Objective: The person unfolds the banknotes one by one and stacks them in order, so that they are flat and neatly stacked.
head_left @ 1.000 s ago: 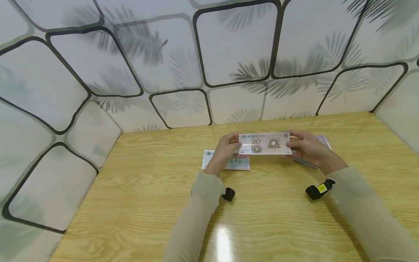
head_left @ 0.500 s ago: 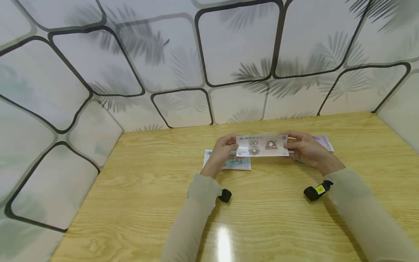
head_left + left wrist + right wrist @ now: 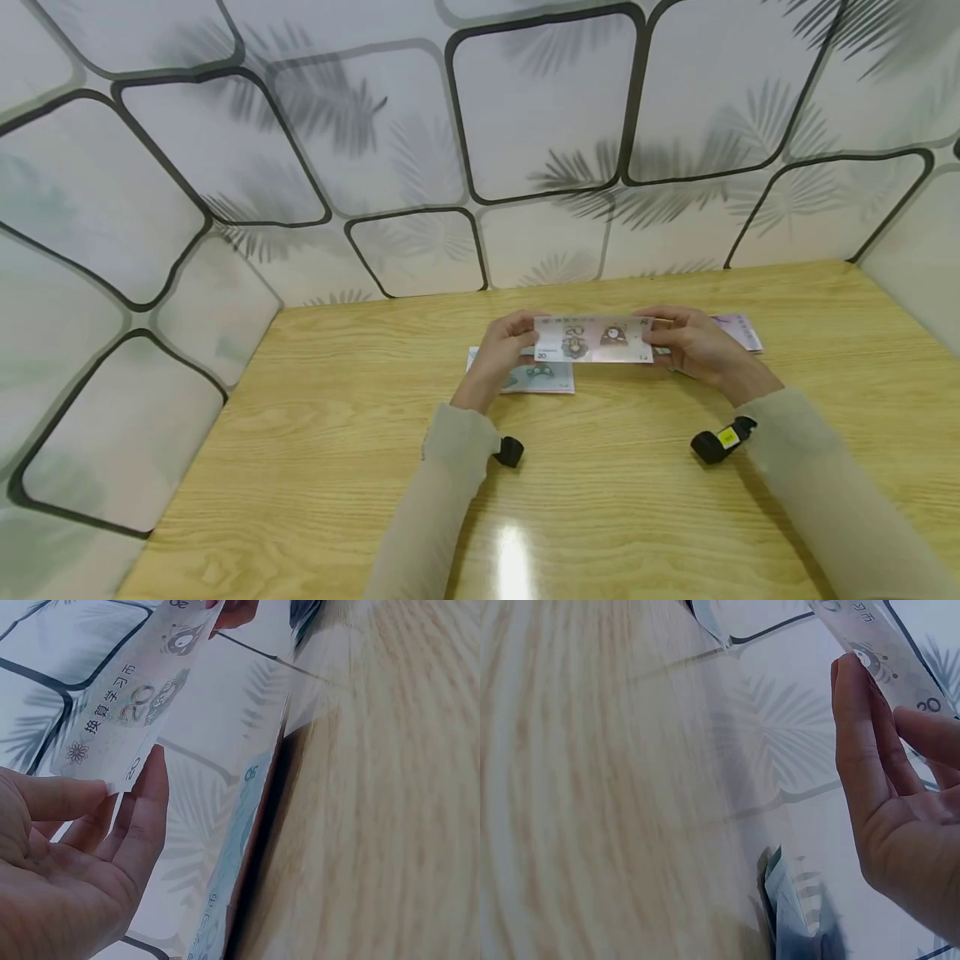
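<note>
A pale pinkish play banknote (image 3: 592, 340) printed with 20 is held flat and wide above the table. My left hand (image 3: 495, 357) pinches its left end, thumb in front and fingers behind. The opposite end sits between the thumb and fingers of my right hand (image 3: 693, 350). In the left wrist view the note (image 3: 112, 727) slants up from the left hand (image 3: 75, 862). The right wrist view has the right hand (image 3: 900, 810) on the end marked 20. Beneath the left hand lie green play banknotes (image 3: 546, 381), partly covered by it.
Behind the right hand a purple note (image 3: 742, 333) lies on the wooden table (image 3: 600, 517), mostly hidden. Bluish notes (image 3: 786, 907) with raised edges show low in the right wrist view. A patterned wall (image 3: 547, 100) closes off the back.
Both hands have shifted slightly left and down with the banknote stretched between them. The note's printed face leans a little differently. The notes on the table look the same.
</note>
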Demonstrator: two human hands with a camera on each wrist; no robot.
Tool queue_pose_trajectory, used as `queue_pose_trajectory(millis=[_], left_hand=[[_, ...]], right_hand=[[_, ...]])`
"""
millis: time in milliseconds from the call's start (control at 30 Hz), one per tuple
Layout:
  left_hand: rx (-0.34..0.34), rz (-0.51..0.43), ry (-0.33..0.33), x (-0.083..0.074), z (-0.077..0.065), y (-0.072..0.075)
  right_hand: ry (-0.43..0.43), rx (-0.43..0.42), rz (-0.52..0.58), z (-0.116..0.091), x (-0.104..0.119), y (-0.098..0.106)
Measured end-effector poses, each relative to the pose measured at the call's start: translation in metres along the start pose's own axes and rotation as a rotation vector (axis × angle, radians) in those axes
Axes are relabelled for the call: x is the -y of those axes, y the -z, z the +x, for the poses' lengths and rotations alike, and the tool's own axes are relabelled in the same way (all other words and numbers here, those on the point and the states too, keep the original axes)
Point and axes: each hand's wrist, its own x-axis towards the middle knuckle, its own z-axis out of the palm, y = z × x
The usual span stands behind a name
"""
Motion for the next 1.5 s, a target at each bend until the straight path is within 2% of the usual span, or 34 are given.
queue_pose_trajectory(millis=[200, 333, 533, 667, 833, 1233, 1500], left_hand=[[-0.048, 0.013, 0.031, 0.0, -0.001, 0.006], [-0.05, 0.023, 0.04, -0.001, -0.001, 0.01], [-0.07, 0.018, 0.041, -0.001, -0.007, 0.018], [-0.092, 0.019, 0.028, 0.0, -0.01, 0.024], [-0.124, 0.045, 0.025, -0.001, -0.013, 0.032], [-0.179, 0.006, 0.04, -0.001, -0.019, 0.048], [-0.198, 0.012, 0.096, -0.001, -0.021, 0.057]], right_hand=[[-0.022, -0.053, -0.032, 0.003, 0.0, -0.005], [-0.036, -0.101, -0.032, 0.006, 0.001, -0.009], [-0.012, -0.104, 0.028, 0.008, 0.0, -0.015], [-0.011, -0.109, 0.016, 0.011, -0.001, -0.018], [-0.036, -0.107, -0.035, 0.018, -0.004, -0.021], [-0.1, -0.107, -0.27, 0.035, -0.01, -0.034], [-0.154, -0.078, -0.301, 0.04, -0.01, -0.043]])
